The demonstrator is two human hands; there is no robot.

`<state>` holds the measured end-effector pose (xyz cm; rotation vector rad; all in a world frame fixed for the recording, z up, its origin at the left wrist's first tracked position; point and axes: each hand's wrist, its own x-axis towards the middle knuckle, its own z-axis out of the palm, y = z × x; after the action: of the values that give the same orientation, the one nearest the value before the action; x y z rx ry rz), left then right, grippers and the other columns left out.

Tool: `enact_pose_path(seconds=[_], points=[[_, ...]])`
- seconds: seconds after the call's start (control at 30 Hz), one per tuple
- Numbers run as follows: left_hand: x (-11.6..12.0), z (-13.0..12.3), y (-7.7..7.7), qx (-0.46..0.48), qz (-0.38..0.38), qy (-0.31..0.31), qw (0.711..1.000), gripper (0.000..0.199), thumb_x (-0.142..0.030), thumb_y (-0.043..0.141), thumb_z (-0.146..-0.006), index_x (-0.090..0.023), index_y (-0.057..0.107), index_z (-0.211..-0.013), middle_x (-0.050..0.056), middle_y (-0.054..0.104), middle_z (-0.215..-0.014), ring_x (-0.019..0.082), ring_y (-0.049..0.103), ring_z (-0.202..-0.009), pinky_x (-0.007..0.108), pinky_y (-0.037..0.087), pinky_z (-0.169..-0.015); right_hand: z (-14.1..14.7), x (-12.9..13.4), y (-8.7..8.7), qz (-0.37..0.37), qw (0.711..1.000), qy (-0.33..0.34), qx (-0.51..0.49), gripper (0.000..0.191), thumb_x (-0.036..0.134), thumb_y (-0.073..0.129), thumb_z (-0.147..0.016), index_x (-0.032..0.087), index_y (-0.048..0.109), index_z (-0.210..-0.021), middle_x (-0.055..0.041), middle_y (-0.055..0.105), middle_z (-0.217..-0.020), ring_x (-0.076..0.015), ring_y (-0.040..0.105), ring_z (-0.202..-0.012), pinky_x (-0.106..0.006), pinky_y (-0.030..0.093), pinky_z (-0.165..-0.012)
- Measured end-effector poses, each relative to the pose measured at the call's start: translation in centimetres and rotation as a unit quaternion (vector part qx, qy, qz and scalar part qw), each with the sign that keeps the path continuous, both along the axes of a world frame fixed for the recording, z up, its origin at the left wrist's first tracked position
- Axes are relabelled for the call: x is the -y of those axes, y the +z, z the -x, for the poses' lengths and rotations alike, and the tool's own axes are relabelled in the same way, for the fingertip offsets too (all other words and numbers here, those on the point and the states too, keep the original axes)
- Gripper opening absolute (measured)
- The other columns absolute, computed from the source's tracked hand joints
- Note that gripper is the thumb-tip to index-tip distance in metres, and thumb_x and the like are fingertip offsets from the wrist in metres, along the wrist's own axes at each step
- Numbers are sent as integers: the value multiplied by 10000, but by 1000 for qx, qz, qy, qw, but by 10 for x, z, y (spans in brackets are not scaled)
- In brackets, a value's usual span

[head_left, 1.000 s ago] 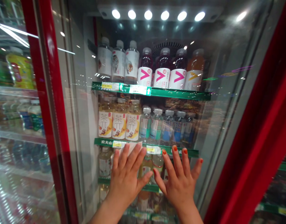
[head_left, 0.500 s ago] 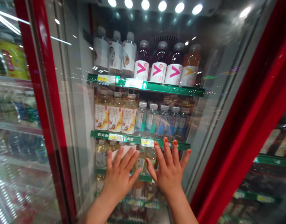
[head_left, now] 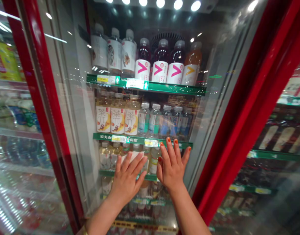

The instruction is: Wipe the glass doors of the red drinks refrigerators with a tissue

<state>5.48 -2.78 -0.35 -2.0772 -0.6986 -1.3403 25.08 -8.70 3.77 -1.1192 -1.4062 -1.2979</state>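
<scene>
My left hand [head_left: 127, 178] lies flat with its fingers stretched out. Under its fingertips is a thin white sheet [head_left: 135, 156], perhaps paper or cloth, against the glass door [head_left: 211, 107] of a drinks fridge. To the right, my right hand [head_left: 173, 164] also faces the glass, fingers extended and somewhat spread, with orange-painted nails and nothing in it. Whether its palm touches the pane I cannot tell. Behind the glass stand tea drink bottles [head_left: 117, 120] with white and yellow labels, and small clear bottles [head_left: 154, 119] beside them.
Red door frames [head_left: 240, 111] run along the right and on the left [head_left: 45, 81]. Purple drink bottles [head_left: 159, 68] stand on the top shelf, above a green shelf strip [head_left: 174, 87]. Further shelves of bottles lie to both sides. Ceiling lights reflect in the glass.
The fridge interior appears shifted left and slightly up as my view turns. My right hand has moved a little up and left, its thumb closer to the fingers. The white sheet stays under my left hand.
</scene>
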Motion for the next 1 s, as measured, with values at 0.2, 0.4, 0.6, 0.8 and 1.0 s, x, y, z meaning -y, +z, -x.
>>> enact_pose_path(seconds=[0.2, 0.4, 0.6, 0.8, 1.0], points=[[-23, 30, 28, 150, 46, 55, 986, 866, -307, 541, -1084, -282, 47, -1795, 65, 25, -1881, 286, -75, -1750, 587, -33, -1427, -2, -3, -4, -10, 1000, -14, -1, 830, 331, 535, -1009, 200, 239, -1773, -148, 474, -1751, -332, 357, -1684, -708, 135, -1390], [4, -36, 22, -44, -13, 1, 999, 770, -473, 545, -1078, -333, 242, -1771, -38, 245, -1851, 244, -42, -1758, 552, -71, -1437, -12, 5, -4, -15, 998, 60, 1, 798, 291, 448, -1014, 230, 222, -1777, -126, 313, -1837, -324, 327, -1698, -681, 181, -1387], [-1, 30, -66, 37, 25, 74, 996, 823, -368, 500, -1091, -344, 70, -1792, -23, 206, -1855, 192, -57, -1746, 528, -29, -1453, -28, 27, -23, 67, 998, 2, -5, 831, 279, 614, -1006, 280, 283, -1768, -87, 239, -1865, -317, 222, -1733, -615, 162, -1411], [-22, 25, 10, 161, 101, 117, 975, 861, -349, 455, -1117, -257, -79, -1786, 119, -40, -1878, 344, -120, -1734, 686, 49, -1416, -31, 17, -45, 37, 998, -53, -7, 799, 372, 609, -1009, 338, 325, -1756, -58, 247, -1862, -371, 280, -1711, -672, 151, -1397], [32, -37, -75, -4, 48, 31, 998, 807, -507, 536, -1080, -432, 133, -1775, -135, 216, -1829, 139, -19, -1742, 393, -52, -1452, -34, 18, -48, 50, 998, -43, -10, 836, 351, 609, -972, 357, 321, -1757, -66, 377, -1815, -398, 367, -1670, -684, 223, -1371]])
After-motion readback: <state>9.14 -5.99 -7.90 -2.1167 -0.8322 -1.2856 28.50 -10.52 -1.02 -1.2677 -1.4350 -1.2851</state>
